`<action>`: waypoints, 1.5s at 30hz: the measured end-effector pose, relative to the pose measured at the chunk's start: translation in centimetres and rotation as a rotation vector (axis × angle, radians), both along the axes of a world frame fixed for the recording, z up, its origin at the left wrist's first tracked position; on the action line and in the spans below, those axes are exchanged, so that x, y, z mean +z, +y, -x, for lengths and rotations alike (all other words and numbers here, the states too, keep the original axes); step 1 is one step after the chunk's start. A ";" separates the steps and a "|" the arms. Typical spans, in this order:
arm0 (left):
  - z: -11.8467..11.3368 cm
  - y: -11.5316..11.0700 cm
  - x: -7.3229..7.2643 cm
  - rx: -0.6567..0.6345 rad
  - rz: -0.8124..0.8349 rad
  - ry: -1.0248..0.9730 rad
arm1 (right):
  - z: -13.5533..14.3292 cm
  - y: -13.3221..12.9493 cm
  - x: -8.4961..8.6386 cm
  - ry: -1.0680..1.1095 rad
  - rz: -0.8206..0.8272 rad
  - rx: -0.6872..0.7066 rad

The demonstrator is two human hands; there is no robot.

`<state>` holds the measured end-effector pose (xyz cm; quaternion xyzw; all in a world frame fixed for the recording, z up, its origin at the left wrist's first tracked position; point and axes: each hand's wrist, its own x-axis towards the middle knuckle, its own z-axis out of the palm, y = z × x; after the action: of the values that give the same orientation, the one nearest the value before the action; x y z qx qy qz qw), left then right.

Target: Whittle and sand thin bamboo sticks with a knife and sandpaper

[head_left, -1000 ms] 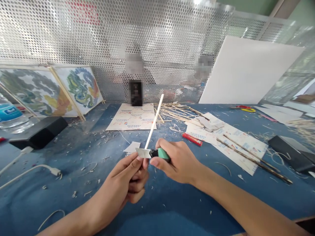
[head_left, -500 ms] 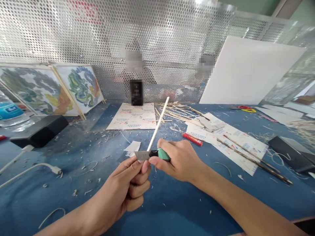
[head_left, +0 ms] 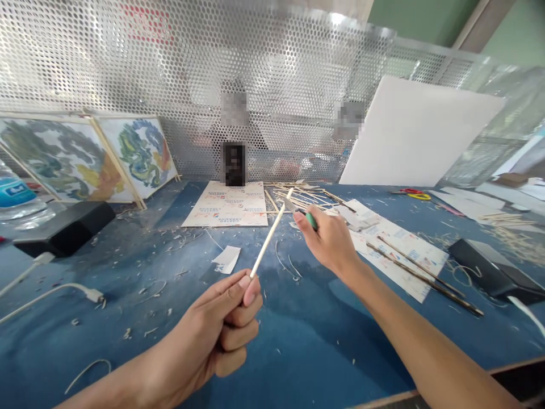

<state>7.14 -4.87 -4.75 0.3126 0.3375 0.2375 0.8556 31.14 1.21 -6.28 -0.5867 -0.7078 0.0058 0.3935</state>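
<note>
My left hand point(head_left: 230, 318) is closed round the lower end of a thin pale wooden stick point(head_left: 269, 238), which slants up and away to the right. In my right hand point(head_left: 330, 236) is a utility knife point(head_left: 312, 220) with a green and black handle, its fingers wrapped round the grip. The knife's short blade lies close to the stick's far end; whether it touches the wood I cannot tell. A small torn scrap of white paper point(head_left: 227, 259) lies on the blue tabletop point(head_left: 298, 335) just beyond my left hand.
Loose sticks point(head_left: 304, 197) lie behind the knife. Printed sandpaper sheets point(head_left: 230, 207) rest on the table, one under dark sticks point(head_left: 426, 275). Painted panels point(head_left: 142, 150) stand left, beside a black box point(head_left: 66, 227). A white board point(head_left: 419, 133) leans against the perforated metal screen point(head_left: 289, 85).
My right hand has moved the knife forward along the stick, from beside my left fingers to near the far tip. The stick's tip has dipped lower; my left hand has barely moved.
</note>
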 end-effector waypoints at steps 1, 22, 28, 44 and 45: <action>0.0 0.0 0.0 -0.004 -0.011 0.004 | -0.4 0.3 0.1 0.061 -0.014 -0.008; 0.0 0.4 -0.8 -0.151 -0.198 -0.087 | 4.2 -3.7 1.4 0.639 0.493 0.677; 0.1 0.3 -0.4 -0.040 -0.162 -0.109 | 3.6 -3.7 0.2 0.171 0.112 0.513; 0.9 -0.1 -1.6 -0.047 -0.124 0.001 | 4.5 -4.1 -0.9 -0.204 -0.107 0.430; 0.8 -0.1 -1.5 -0.039 -0.112 -0.007 | 4.6 -4.2 -0.9 -0.210 -0.127 0.405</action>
<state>6.31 -4.99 -6.27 0.3654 0.3145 0.2405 0.8425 26.54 -2.94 -7.21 -0.4044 -0.8469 -0.0210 0.3446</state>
